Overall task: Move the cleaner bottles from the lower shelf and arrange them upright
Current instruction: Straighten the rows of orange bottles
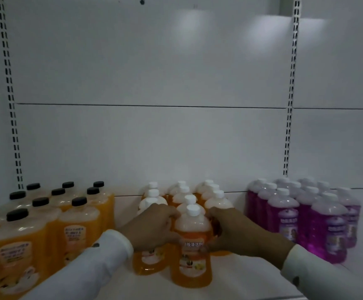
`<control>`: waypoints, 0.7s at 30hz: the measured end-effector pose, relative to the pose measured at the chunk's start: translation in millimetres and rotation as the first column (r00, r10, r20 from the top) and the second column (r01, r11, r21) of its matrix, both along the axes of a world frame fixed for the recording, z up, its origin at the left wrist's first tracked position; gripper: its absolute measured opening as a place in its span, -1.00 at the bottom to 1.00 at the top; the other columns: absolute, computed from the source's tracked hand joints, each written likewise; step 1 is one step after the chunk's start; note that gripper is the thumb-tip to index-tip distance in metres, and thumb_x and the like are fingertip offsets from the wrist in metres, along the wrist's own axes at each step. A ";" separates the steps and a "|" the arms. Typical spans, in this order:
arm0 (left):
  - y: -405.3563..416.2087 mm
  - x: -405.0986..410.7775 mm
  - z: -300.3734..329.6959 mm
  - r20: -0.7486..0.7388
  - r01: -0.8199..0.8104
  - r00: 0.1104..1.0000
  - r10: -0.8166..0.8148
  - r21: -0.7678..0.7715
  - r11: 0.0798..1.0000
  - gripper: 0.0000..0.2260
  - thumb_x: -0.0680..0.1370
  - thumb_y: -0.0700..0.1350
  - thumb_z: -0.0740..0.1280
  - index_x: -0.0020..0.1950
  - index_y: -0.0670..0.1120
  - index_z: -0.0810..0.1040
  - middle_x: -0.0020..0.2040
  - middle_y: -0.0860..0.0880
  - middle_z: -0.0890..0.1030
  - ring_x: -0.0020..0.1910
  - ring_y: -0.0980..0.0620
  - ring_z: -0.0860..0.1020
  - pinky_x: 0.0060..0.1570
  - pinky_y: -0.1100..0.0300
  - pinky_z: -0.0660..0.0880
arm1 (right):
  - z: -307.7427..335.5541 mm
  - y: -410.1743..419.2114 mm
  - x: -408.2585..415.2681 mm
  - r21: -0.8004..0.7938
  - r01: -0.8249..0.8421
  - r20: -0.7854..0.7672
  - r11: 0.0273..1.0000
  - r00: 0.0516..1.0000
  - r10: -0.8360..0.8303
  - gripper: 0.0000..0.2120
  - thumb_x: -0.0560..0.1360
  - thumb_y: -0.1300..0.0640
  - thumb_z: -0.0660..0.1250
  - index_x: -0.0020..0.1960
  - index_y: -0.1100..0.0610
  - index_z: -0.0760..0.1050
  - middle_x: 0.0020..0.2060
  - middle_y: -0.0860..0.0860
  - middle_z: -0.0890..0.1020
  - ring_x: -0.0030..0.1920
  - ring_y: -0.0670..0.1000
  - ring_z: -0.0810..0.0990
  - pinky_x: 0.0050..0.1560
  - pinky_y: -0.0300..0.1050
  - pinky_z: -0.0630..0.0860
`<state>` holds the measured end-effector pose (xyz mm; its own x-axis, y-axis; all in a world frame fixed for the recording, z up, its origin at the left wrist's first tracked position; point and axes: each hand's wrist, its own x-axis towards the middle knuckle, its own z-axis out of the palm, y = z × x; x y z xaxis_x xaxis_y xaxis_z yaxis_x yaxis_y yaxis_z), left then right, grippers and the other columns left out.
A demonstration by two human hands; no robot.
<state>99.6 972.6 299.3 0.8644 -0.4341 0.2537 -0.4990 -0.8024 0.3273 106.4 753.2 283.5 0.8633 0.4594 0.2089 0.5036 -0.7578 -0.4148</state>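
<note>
Head view, lower centre: my left hand (152, 227) and right hand (239, 231) clasp the upright front orange bottle (192, 252) from either side on the shelf (241, 284).

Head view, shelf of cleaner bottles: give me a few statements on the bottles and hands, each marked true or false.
1. Both hands, left hand and right hand, hold the front white-capped orange bottle. True.
2. That bottle lies on its side. False: it stands upright on the white shelf.
3. The black-capped orange bottles stand left of the hands. True.
4. The purple bottles have black caps. False: their caps are white.
5. The person wears dark sleeves. False: the sleeves are white.
</note>
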 end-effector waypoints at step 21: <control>-15.5 15.9 -9.6 0.018 -0.095 0.995 0.096 -0.021 0.995 -0.71 0.52 0.01 0.38 0.20 -0.02 0.53 -0.29 0.18 0.38 -0.30 0.19 0.39 -0.15 0.33 0.36 | -10.1 -4.2 29.9 -0.028 -0.005 0.004 1.000 1.000 0.005 -0.41 0.40 -0.14 0.46 0.34 -0.01 0.35 0.23 -0.08 0.54 0.19 -0.05 0.52 0.25 -0.09 0.50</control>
<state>115.5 957.1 289.7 0.8966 -0.3445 0.2784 -0.4267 -0.8402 0.3346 136.2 749.1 273.4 0.8604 0.4691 0.1989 0.5086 -0.7668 -0.3915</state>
